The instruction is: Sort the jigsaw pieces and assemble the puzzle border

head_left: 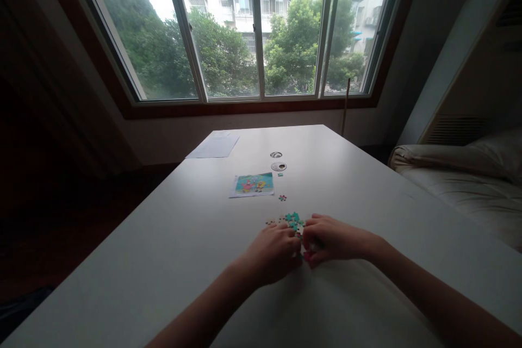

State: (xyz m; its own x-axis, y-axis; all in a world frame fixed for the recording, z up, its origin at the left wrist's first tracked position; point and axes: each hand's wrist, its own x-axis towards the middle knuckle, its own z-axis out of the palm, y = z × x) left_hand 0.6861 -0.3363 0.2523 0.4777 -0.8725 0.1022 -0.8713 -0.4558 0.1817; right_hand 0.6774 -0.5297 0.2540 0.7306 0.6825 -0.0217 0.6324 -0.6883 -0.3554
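A small pile of jigsaw puzzle pieces (292, 218), mostly teal with some pale ones, lies on the white table (163, 261). My left hand (275, 253) rests at the near left side of the pile, fingers curled inward and their tips mostly hidden. Facing it from the right, my right hand (332, 236) is bent with thumb and fingers closing on pieces. A pink puzzle piece (307, 256) shows at its thumb. Between the hands, further pieces are partly covered. Beyond the pile lies a printed cartoon picture (253, 185).
A small pink-and-white cluster (283, 198) and a teal piece (280, 174) lie farther along the table. Behind them are two round flat items (279, 166), (276, 155). A paper sheet (214, 145) lies at the far left corner. A padded seat (460, 174) stands at right.
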